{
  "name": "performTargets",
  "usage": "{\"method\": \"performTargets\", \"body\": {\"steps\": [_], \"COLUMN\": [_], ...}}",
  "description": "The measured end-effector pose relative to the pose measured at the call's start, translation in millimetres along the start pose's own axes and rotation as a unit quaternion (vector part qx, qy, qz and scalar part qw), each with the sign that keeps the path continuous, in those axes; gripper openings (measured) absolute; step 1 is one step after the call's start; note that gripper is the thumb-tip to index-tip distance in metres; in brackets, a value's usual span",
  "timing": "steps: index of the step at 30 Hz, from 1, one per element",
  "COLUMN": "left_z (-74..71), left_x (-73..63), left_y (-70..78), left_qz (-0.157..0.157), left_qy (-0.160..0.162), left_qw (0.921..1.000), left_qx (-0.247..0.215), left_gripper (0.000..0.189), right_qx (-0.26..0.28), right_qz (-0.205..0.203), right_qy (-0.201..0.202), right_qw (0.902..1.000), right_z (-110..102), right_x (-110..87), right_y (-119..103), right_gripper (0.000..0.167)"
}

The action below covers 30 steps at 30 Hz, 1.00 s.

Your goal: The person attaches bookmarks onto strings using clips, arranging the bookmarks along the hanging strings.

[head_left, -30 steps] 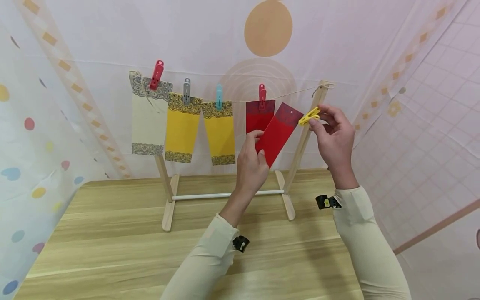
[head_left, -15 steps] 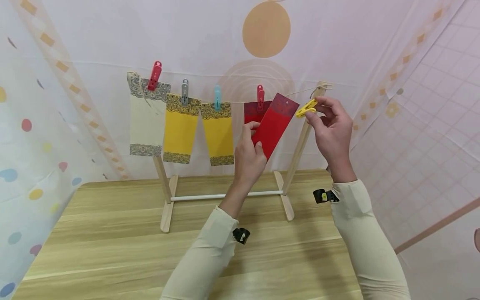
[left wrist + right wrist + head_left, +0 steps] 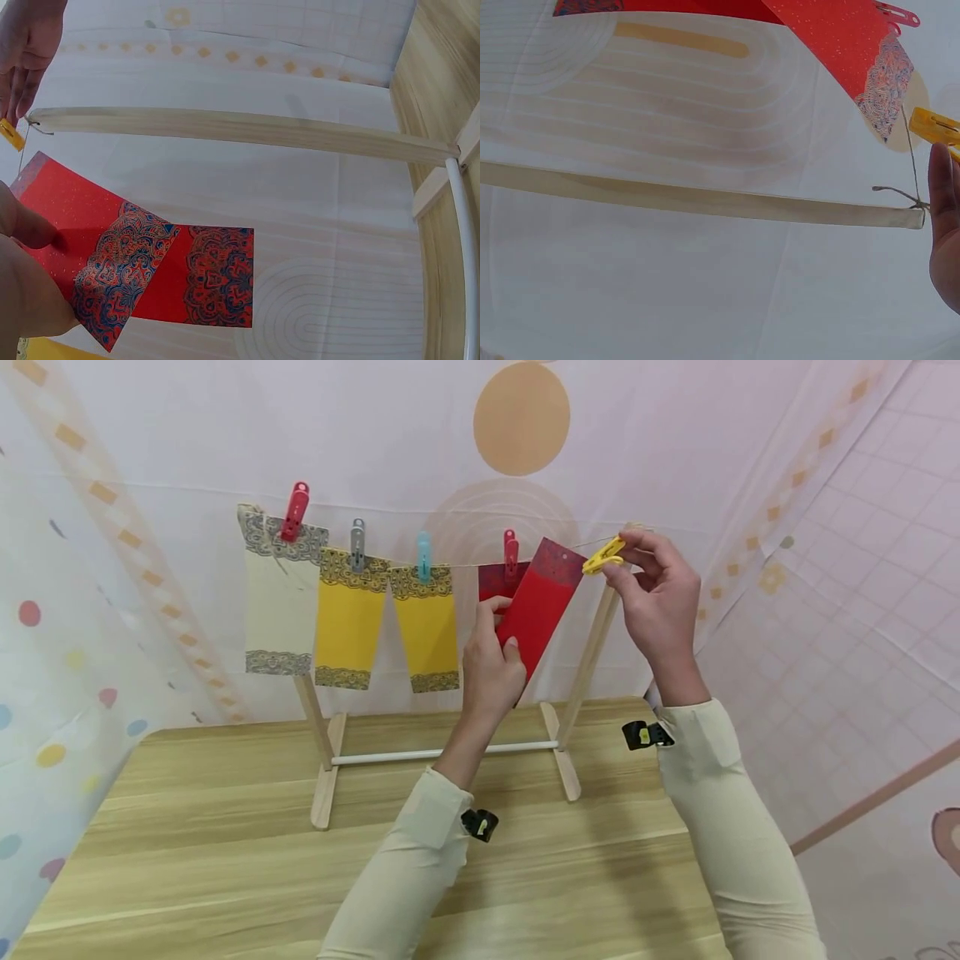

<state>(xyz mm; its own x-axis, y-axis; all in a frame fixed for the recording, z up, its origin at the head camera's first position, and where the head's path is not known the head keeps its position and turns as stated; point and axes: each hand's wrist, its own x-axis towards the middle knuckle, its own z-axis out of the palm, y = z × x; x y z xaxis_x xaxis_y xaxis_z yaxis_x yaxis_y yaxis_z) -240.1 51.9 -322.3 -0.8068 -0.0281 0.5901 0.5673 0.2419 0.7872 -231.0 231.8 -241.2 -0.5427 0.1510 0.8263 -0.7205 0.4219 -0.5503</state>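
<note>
My left hand [image 3: 492,672] pinches a red paper card [image 3: 546,597] with a patterned top border, tilted to the right. It overlaps another red card [image 3: 491,578] that hangs from the string by a red clothespin [image 3: 512,553]. A yellow clothespin [image 3: 604,556] is held between the thumb and fingers of my right hand [image 3: 663,602], close to the tilted card's upper right corner. In the right wrist view, a small gap separates this clothespin [image 3: 936,126] from the card [image 3: 870,67], and the string [image 3: 910,154] runs between them.
On the wooden table [image 3: 225,860] stands a frame with a right post [image 3: 592,652] and a white crossbar [image 3: 390,757]. A cream card [image 3: 281,602] and two yellow cards [image 3: 351,627] hang at left from red, grey and blue clothespins. A printed cloth backs the scene.
Both hands have risen a little, bringing the red card and yellow clothespin up towards the string. The clothespin is now nearer the card's upper corner. The head view has shifted slightly.
</note>
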Motion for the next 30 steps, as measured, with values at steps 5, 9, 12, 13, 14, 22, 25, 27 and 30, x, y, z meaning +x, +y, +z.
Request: {"method": "performTargets", "body": {"steps": [5,9,12,13,14,22,25,27,30], "left_z": [-0.1,0.6,1.4,1.7,2.1,5.0,6.5,7.7,9.5], "left_x": [2.8,5.0,5.4,5.4,5.4,4.1,3.7,3.2,2.6], "left_y": [1.0,1.8,2.5,2.6,2.5,2.7,3.1,3.2,3.1], "left_qz": [-0.002,-0.003,-0.005,-0.006,-0.007,-0.011,-0.011,-0.014,-0.018], "left_qy": [0.0,-0.004,-0.006,-0.006,-0.007,-0.009,-0.01,-0.011,-0.012], "left_qw": [1.0,1.0,0.9999,0.9999,0.9999,0.9999,0.9998,0.9998,0.9997], "left_qx": [-0.002,-0.007,-0.008,-0.007,-0.007,-0.008,-0.01,-0.011,-0.014], "left_gripper": [0.048,0.048,0.048,0.048,0.047,0.048,0.049,0.049,0.048], "right_qx": [-0.005,-0.007,-0.012,-0.011,-0.01,-0.005,0.005,0.011,0.026], "right_qz": [0.01,0.0,-0.01,-0.009,-0.002,0.054,0.06,0.063,0.067], "right_qy": [-0.002,-0.006,-0.008,-0.008,-0.007,0.001,0.01,0.015,0.022], "right_qw": [0.9999,1.0,0.9998,0.9999,0.9999,0.9985,0.9981,0.9978,0.9972], "right_z": [1.9,2.3,2.0,2.1,2.4,4.1,4.4,4.5,4.9], "right_x": [9.1,15.1,17.6,18.2,18.9,27.9,31.1,32.6,34.3], "right_y": [-4.9,-6.8,-7.1,-7.2,-7.6,-12.4,-12.3,-11.5,-9.9], "right_gripper": [0.028,0.026,0.026,0.026,0.026,0.024,0.023,0.022,0.021]}}
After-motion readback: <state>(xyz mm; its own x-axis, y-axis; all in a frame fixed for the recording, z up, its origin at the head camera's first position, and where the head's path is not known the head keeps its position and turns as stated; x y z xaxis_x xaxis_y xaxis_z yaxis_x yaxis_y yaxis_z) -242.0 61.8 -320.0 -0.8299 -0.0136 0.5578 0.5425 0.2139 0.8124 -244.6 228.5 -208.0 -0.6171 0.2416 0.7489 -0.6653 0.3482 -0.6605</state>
